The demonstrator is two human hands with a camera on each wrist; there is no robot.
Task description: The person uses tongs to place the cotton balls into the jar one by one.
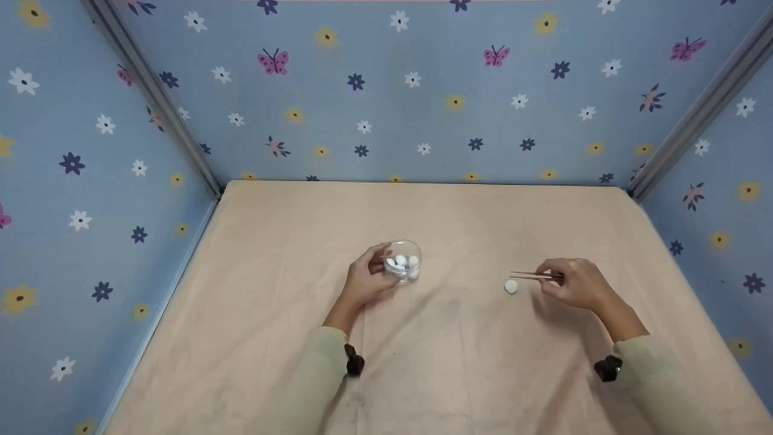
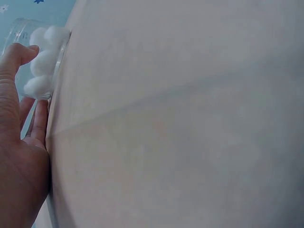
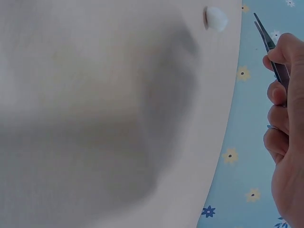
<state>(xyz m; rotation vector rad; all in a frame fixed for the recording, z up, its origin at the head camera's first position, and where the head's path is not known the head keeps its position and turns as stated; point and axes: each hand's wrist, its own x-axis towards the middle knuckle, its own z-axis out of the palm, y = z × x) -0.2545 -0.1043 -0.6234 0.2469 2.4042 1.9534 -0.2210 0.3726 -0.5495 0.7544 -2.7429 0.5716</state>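
Observation:
My left hand [image 1: 366, 279] grips a clear, round jar [image 1: 403, 249] from its left side, thumb and fingers curled about the wall. Several white cotton balls [image 2: 43, 62] lie at the bottom of that jar, which stands on the table. Over to the right, my right hand [image 1: 577, 283] holds metal tweezers [image 1: 527, 275] between thumb and fingers. Their slim tips point left, slightly apart, with nothing between them. A single cotton ball [image 1: 511, 287] lies on the tablecloth, just below the tips in the head view. The right wrist view shows this cotton ball [image 3: 217, 19] left of the raised tweezers.
A creased beige cloth [image 1: 447, 362] covers the table. Blue panels [image 1: 386, 109] printed with flowers and butterflies enclose the back and both sides, with grey metal posts [image 1: 694, 115] at the corners. Small black devices [image 1: 608, 368] sit on both sleeves at the wrists.

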